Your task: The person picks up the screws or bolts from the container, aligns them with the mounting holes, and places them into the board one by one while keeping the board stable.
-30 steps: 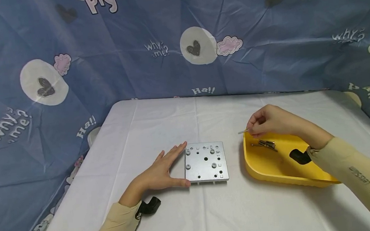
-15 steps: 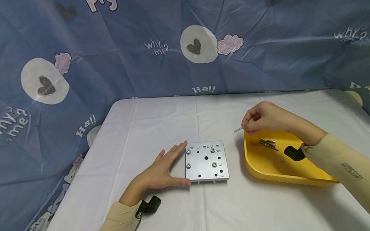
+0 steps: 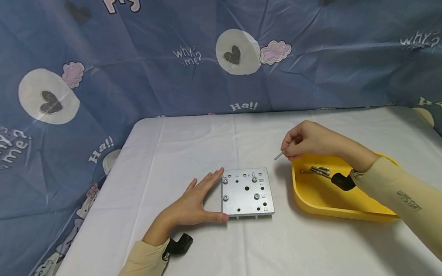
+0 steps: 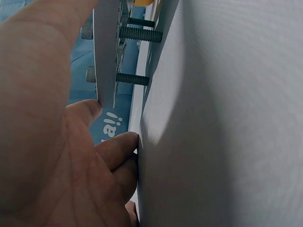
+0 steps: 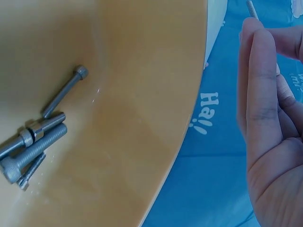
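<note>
A square silver metal plate with many holes lies on the white cloth, several socket-head screws standing in it. Their threaded shanks stick out beneath the plate. My left hand spans its left edge with straight fingers, index fingertip by the far corner and thumb by the near one. Over the far left rim of a yellow tray, my right hand pinches a thin screw between thumb and fingertips. In the right wrist view its threaded end juts beyond the fingers; its head is hidden.
Loose screws of differing sizes lie inside the tray, one slightly apart from the others. A blue printed curtain hangs behind the table. The tray's raised wall stands between its screws and the plate.
My right hand has moved left and slightly away from me with the screw, from over the tray to its left rim. The left hand and the plate keep their places.
</note>
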A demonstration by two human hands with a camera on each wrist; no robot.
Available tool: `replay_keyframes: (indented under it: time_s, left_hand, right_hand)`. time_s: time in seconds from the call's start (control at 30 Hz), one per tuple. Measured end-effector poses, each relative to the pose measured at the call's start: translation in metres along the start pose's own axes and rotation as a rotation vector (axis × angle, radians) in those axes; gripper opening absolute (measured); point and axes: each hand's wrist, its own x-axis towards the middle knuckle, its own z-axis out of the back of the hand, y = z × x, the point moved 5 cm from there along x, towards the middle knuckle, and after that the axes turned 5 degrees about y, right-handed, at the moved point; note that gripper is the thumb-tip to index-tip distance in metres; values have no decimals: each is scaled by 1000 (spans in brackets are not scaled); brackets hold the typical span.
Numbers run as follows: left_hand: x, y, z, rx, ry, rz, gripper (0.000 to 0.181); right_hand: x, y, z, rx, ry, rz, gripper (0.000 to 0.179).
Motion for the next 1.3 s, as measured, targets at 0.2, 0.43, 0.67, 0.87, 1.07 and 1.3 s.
replay_keyframes:
  time_s: [0.2, 0.43, 0.67, 0.87, 1.07, 1.3]
  left_hand:
    - [-1, 1, 0, -1, 2, 1, 125]
    - [-2, 2, -1, -4, 8, 13, 127]
    - [-2, 0, -2, -7, 3, 8, 127]
    - [-2, -1, -1, -5, 1, 2, 127]
    - [-1, 0, -1, 0, 6, 8, 127]
    - [-2, -1, 0, -2, 5, 2, 127]
  right_hand:
    - [6, 4, -6, -4, 14, 12, 16]
    - [13, 10, -12, -52, 22, 53, 14]
    - [18, 11, -18, -39, 39, 40, 14]
    - [25, 9, -24, -57, 52, 36, 13]
    - [31, 9, -30, -88, 65, 15, 12]
    - [35, 10, -35, -109, 81, -18, 11]
